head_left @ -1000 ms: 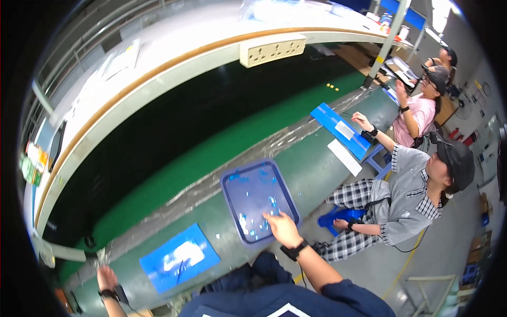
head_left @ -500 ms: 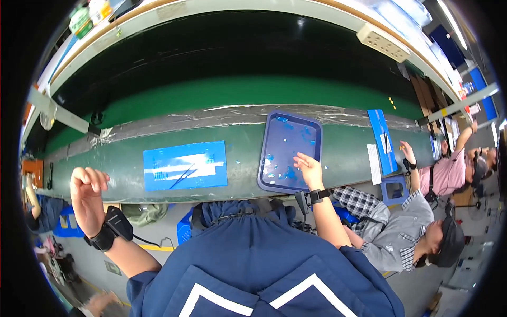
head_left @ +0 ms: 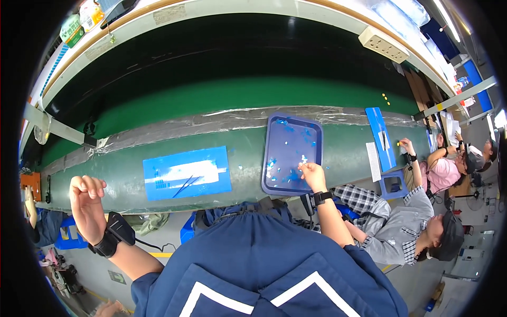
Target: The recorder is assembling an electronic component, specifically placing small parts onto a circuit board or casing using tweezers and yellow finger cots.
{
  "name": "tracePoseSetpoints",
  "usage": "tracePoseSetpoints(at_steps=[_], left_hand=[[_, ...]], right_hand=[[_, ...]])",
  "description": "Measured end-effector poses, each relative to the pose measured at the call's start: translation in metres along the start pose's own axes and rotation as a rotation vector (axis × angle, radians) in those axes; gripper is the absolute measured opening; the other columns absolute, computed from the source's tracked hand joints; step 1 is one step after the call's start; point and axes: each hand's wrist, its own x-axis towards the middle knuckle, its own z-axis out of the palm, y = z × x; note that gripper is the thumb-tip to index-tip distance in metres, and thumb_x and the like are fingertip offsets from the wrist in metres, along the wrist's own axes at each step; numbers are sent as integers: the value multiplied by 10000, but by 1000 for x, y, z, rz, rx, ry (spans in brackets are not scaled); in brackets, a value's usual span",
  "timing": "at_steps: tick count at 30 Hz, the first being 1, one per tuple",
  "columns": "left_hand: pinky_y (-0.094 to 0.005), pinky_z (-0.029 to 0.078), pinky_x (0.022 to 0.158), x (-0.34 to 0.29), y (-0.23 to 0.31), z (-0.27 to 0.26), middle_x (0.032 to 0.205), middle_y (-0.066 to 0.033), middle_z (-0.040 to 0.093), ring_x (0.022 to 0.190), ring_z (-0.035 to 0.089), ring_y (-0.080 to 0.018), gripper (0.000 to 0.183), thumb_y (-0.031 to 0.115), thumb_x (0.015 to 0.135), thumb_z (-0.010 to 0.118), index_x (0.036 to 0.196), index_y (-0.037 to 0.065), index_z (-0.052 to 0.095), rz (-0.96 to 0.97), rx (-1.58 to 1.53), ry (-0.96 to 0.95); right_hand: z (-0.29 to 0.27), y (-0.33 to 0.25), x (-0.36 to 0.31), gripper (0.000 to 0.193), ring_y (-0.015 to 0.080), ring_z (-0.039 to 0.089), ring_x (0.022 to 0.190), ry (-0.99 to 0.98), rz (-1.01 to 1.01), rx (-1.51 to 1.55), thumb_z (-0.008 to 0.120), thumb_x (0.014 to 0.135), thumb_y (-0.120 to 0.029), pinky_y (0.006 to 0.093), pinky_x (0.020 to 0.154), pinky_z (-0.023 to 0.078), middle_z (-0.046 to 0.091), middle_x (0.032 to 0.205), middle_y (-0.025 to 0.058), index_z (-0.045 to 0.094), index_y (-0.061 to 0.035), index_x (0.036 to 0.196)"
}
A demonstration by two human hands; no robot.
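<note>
- Work is judged to be partway: short blue pieces [head_left: 161, 185] appear lined up at the left end of a blue sheet [head_left: 211, 190], left of centre in the frame; an exact count cannot be made.
- Much is judged to be left: loose bits [head_left: 270, 165], blue and whitish, are seen scattered in the tray [head_left: 296, 140], just right of centre.
- In the tray, bits are gathered mostly toward its lower left and upper edge; the middle is largely bare.
- On the sheet, a white patch [head_left: 207, 170] is borne, with a dark tweezers-like tool [head_left: 183, 188] laid across it, ungrasped.
- The right hand [head_left: 315, 178] is held over the tray's lower right, fingertips pinched together; whether a bit is gripped cannot be told.
- The left hand [head_left: 87, 208] is raised at lower left, fingers loosely curled, nothing seen held.
</note>
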Motion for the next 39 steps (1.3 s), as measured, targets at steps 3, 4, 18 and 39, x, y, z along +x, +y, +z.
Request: tracePoseSetpoints(at_steps=[3, 4, 18, 39], left_hand=[[-316, 319, 752, 10, -8, 3, 692, -15, 381, 665, 393, -135, 212, 291, 894, 357, 841, 87, 377, -6, -3, -34], [-316, 320, 750, 13, -11, 2, 689, -14, 380, 661, 394, -134, 220, 302, 889, 366, 843, 88, 377, -17, -8, -40], [-329, 354, 653, 89, -42, 24, 607, 25, 498, 583, 460, -156, 246, 373, 825, 493, 753, 138, 474, 231, -335, -570], [-296, 412, 678, 140, -117, 157, 761, -123, 549, 694, 531, -188, 295, 273, 845, 478, 856, -21, 499, -420, 96, -602]], right_hand=[[-8, -1, -1, 203, 57, 518, 510, 5, 23, 33, 573, 806, -221, 211, 456, 374, 568, 555, 1, 624, -34, 745], [-12, -1, -3, 196, 61, 527, 520, 22, 46, 82, 563, 811, -211, 208, 464, 386, 571, 565, 4, 620, -32, 753], [-282, -52, -16, 282, 89, 558, 608, 538, 55, 138, 451, 856, -292, 201, 568, 449, 620, 764, 33, 610, -70, 922], [-259, 13, 213, 272, 148, 600, 725, 429, 419, 104, 502, 791, -275, 300, 566, 485, 619, 853, 32, 596, -65, 935]])
